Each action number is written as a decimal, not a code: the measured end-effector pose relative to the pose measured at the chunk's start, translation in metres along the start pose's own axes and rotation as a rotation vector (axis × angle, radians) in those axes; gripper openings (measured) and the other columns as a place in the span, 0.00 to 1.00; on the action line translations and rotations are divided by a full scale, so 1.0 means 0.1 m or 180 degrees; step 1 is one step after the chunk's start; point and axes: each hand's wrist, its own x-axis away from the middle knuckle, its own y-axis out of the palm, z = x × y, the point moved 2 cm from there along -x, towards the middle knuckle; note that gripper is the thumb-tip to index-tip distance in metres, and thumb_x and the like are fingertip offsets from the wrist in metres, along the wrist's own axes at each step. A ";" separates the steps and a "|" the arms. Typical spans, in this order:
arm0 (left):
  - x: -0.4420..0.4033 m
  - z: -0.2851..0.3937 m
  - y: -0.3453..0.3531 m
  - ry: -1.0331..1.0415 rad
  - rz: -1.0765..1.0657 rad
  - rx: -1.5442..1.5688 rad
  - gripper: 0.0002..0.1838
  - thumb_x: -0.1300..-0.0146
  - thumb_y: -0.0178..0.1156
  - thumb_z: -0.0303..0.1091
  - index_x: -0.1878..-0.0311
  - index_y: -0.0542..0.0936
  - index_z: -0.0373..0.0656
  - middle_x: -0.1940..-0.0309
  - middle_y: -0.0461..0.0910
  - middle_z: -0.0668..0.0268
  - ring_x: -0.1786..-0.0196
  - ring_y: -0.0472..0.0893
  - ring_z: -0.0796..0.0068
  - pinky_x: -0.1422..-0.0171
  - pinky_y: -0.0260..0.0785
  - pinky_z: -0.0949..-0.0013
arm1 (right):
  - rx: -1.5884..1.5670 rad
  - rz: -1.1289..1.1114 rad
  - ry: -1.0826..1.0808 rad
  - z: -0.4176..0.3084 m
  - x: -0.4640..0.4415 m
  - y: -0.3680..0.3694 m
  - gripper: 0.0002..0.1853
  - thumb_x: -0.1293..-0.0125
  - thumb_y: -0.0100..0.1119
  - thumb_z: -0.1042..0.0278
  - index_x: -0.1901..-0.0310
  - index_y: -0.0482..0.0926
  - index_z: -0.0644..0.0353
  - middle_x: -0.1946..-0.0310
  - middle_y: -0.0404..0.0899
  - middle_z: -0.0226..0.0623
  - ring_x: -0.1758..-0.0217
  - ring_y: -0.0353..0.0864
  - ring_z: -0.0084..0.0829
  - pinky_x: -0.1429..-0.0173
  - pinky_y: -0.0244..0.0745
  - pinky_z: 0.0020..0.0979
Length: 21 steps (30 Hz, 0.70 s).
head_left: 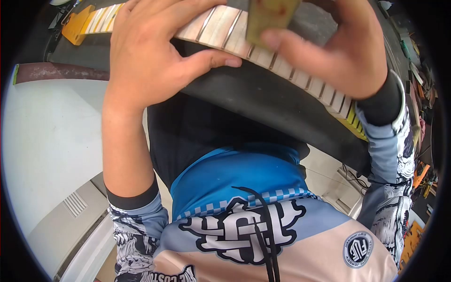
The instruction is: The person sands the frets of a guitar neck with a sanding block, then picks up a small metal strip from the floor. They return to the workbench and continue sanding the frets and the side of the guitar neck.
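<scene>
A pale wooden guitar neck (213,30) with metal frets runs across the upper part of the view, slanting down to the right. My left hand (143,56) lies over it, fingers across the fretboard and thumb along the near edge, holding the neck. In my right hand (350,58) is a yellowish block (270,21), gripped with the thumb on its near side and its lower end against the frets. The block's upper part is cut off by the frame. Yellow covers the neck's right end, beside my right cuff; the headstock (77,26) at far left is orange-yellow.
Under the neck is a dark work surface (263,98), close to my body. A white panel (51,131) fills the left, with a dark reddish strip (61,74) along its top. Tools and odds and ends, some with orange parts (420,175), crowd the right edge.
</scene>
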 end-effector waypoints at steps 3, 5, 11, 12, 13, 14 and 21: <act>-0.06 -0.02 -0.01 0.0065 0.0073 0.0063 0.38 0.63 0.82 0.52 0.48 0.85 0.39 0.48 0.86 0.58 0.43 0.81 0.51 0.37 0.68 0.55 | -0.0002 -0.0102 -0.0012 -0.04 -0.05 -0.03 0.33 0.34 0.73 0.59 0.33 0.70 0.64 0.47 0.80 0.41 0.48 0.83 0.30 0.44 0.81 0.34; -0.04 0.00 0.00 0.0134 0.0081 0.0108 0.38 0.62 0.82 0.52 0.48 0.85 0.39 0.48 0.86 0.58 0.43 0.81 0.51 0.37 0.67 0.55 | 0.0144 -0.0119 0.0303 0.17 -0.01 -0.09 0.33 0.34 0.73 0.59 0.33 0.70 0.64 0.47 0.80 0.41 0.49 0.83 0.30 0.44 0.81 0.34; 0.04 -0.11 0.03 0.0140 -0.0042 -0.0044 0.35 0.58 0.80 0.52 0.48 0.86 0.40 0.49 0.86 0.59 0.44 0.82 0.52 0.37 0.67 0.55 | -0.0102 -0.0101 0.0091 -0.09 -0.04 -0.02 0.33 0.34 0.74 0.59 0.33 0.71 0.64 0.48 0.81 0.41 0.49 0.83 0.30 0.44 0.81 0.34; 0.00 -0.02 0.00 0.0119 0.0053 -0.0015 0.34 0.56 0.79 0.52 0.47 0.86 0.42 0.49 0.87 0.60 0.44 0.82 0.53 0.38 0.67 0.56 | -0.0061 -0.0012 0.0362 0.04 0.00 -0.03 0.33 0.34 0.74 0.59 0.33 0.71 0.64 0.48 0.81 0.41 0.49 0.83 0.30 0.44 0.80 0.34; -0.02 0.01 0.00 0.0229 0.0121 0.0066 0.34 0.57 0.79 0.53 0.47 0.87 0.42 0.49 0.87 0.61 0.45 0.82 0.54 0.38 0.67 0.56 | -0.0061 0.0101 0.0843 0.23 0.07 -0.02 0.33 0.34 0.74 0.59 0.33 0.71 0.64 0.48 0.81 0.41 0.49 0.83 0.30 0.44 0.80 0.34; 0.18 -0.13 0.00 0.0356 0.0207 0.0115 0.34 0.57 0.79 0.53 0.47 0.87 0.43 0.49 0.87 0.61 0.45 0.83 0.55 0.39 0.67 0.57 | -0.0219 0.0202 0.1277 0.28 0.06 0.16 0.33 0.34 0.74 0.59 0.33 0.71 0.64 0.48 0.81 0.41 0.49 0.82 0.30 0.44 0.80 0.34; 0.17 -0.13 -0.01 0.0265 0.0099 0.0131 0.35 0.58 0.79 0.53 0.47 0.86 0.42 0.48 0.86 0.60 0.44 0.82 0.54 0.38 0.67 0.56 | -0.1729 0.0462 0.2141 0.03 -0.17 0.05 0.32 0.34 0.73 0.62 0.33 0.71 0.64 0.46 0.80 0.40 0.48 0.82 0.29 0.44 0.80 0.33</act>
